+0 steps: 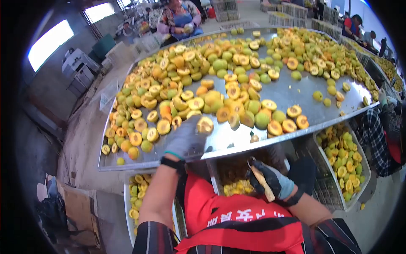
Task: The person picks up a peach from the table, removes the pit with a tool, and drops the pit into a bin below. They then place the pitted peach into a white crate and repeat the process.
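The left hand (185, 137), in a grey glove with a teal cuff, reached over the near edge of the metal table (296, 91), and a halved stone fruit (205, 125) lay right at its fingertips, on the right of the hand, cut face turned up toward the camera. The glove was blurred and the fingers were partly hidden, so I could not tell whether they had closed on that half or only touched it. Lower down and to the right, the right hand (279, 178), in a dark and pale-blue glove, had its fingers wrapped around a wooden-handled tool (264, 185); the handle slanted across the palm side, its butt end toward the apron (243, 233), while a thin curved metal tip stood out beyond the fingers. This hand was above the middle crate (215, 180), which had yellow fruit pieces in it. Whole and halved fruit (213, 99) lay heaped over the table just beyond the left hand, and more halves filled the right crate (354, 199) and the left crate (127, 192), both below the table's near edge
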The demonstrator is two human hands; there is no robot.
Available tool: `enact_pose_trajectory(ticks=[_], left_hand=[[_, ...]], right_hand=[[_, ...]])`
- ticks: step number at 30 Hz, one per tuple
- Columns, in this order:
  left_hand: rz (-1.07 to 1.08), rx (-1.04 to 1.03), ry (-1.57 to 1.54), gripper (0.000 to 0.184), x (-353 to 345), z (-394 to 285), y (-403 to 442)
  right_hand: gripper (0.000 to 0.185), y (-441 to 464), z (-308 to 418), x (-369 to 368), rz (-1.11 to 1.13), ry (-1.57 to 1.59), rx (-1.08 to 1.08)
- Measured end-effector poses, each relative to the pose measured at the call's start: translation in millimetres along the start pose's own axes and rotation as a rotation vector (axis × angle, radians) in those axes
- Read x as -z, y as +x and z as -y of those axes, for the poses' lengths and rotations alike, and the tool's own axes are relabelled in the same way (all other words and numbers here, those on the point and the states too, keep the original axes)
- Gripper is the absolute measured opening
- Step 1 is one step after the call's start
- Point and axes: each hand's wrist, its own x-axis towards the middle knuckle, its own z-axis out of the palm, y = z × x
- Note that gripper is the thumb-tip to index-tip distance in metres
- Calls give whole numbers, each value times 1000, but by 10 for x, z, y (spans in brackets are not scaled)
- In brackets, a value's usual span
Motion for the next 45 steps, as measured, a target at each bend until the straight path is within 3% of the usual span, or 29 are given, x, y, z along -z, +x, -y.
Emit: enact_pose_trajectory(ticks=[2,3,5,6,10,12,13,15,18,19,20,22,23,24,26,27,28,30,31,33,36,41,43,45], left_hand=[[157,35,238,49,-249,-18,258],[145,22,237,49,-350,55,321],[382,70,319,49,-543,134,377],[380,68,318,49,-529,100,377],[469,224,-5,42,-246,-188,192],[302,336,-671,41,-165,-313,38],[308,341,-668,41,-30,-503,-62],[261,418,-1256,46,184,-924,-265],[212,312,-1488,52,-128,-1048,-566],[209,375,-1423,54,-201,-1099,-650],[128,355,-1401,62,-357,-1138,-702],[184,221,-1200,63,-434,-1134,-820],[168,204,-1229,67,-533,-1093,-874],[218,317,-1333,66,-396,-1190,-869],[199,374,-1604,63,-382,-1149,-823],[135,389,-1670,61,-377,-1135,-815],[69,404,-1734,62,-370,-1119,-821],[154,380,-1885,66,-301,-1026,-851],[156,383,-1886,66,-297,-1024,-865],[91,387,-1870,67,-315,-1048,-864],[29,363,-1791,67,-284,-1144,-859],[-13,250,-1647,61,-260,-1200,-876],[-25,233,-1612,60,-275,-1220,-857],[-155,199,-1340,66,-315,-1258,-854]], right_hand=[[36,-58,-18,56,14,-2,4],[32,-64,-70,78,-12,61,38],[31,-151,-69,156,-23,42,43],[30,-183,-81,188,-24,34,34],[27,-187,-85,245,-38,-18,81],[27,-158,5,206,-69,23,167],[26,-100,25,243,-72,65,182],[25,-76,162,152,-33,77,273],[26,37,250,-115,-90,249,383],[26,67,232,-113,60,263,328],[24,210,101,-36,74,348,248],[23,280,40,-99,24,354,264],[22,347,-30,-33,-2,6,445],[24,365,-49,-46,-79,-196,504],[24,111,272,-272,102,-118,378],[22,95,320,-338,-53,-250,402],[28,191,224,-231,-185,-965,1014],[31,103,218,-302,-111,-377,436],[31,107,185,-307,-113,-375,435],[36,110,154,-319,-250,-953,791],[38,-16,238,-462,-290,-1081,604],[38,17,230,-480,-298,-1132,625],[37,-17,257,-528,-284,-1141,539],[37,37,175,-498,-299,-1149,535]])
